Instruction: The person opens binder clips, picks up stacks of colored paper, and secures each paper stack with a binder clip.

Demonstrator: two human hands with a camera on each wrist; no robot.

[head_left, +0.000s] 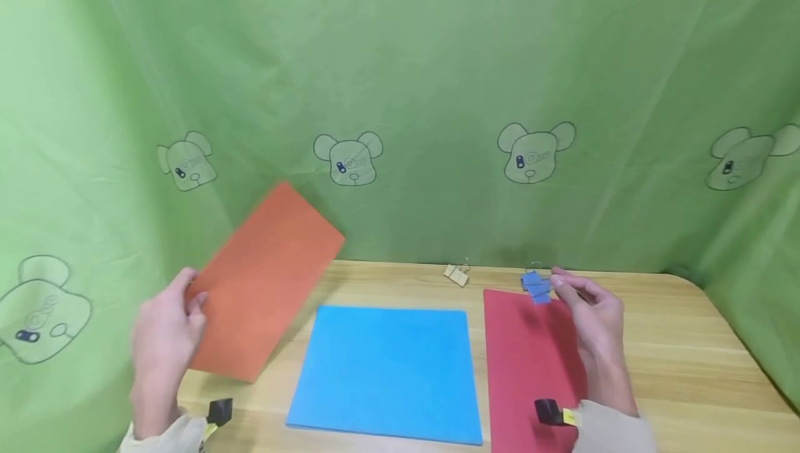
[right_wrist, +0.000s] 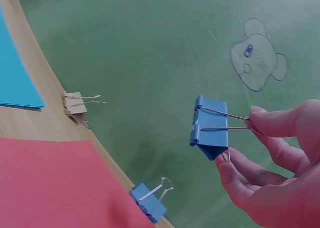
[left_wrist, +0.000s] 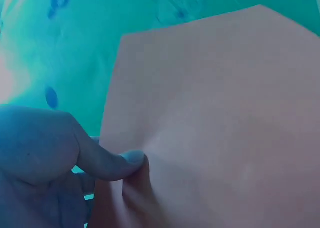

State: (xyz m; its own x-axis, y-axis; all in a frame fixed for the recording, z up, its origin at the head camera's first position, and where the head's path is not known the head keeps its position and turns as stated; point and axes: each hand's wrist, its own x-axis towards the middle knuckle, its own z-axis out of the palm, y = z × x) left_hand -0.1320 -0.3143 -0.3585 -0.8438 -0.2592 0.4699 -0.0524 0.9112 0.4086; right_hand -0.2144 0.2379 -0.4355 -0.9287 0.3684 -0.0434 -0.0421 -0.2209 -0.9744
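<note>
My left hand (head_left: 165, 342) pinches the left edge of an orange sheet of paper (head_left: 265, 286), raised and tilted above the table. The left wrist view shows the thumb pressing a crease into this sheet (left_wrist: 215, 112). My right hand (head_left: 596, 324) is up over the red paper (head_left: 521, 363) and holds a blue binder clip (right_wrist: 212, 125) by its wire handles, between thumb and fingers. Nothing sits in that clip's mouth. A second blue binder clip (right_wrist: 148, 203) lies at the table's back edge beside the red paper, largely hidden behind the held one in the head view.
A stack of blue paper (head_left: 387, 373) lies mid-table between the hands. Toward the back edge is a cream binder clip (head_left: 457, 274). The wooden table (head_left: 687, 349) ends against a green curtain (head_left: 431, 78) printed with bear heads, which also hangs at both sides.
</note>
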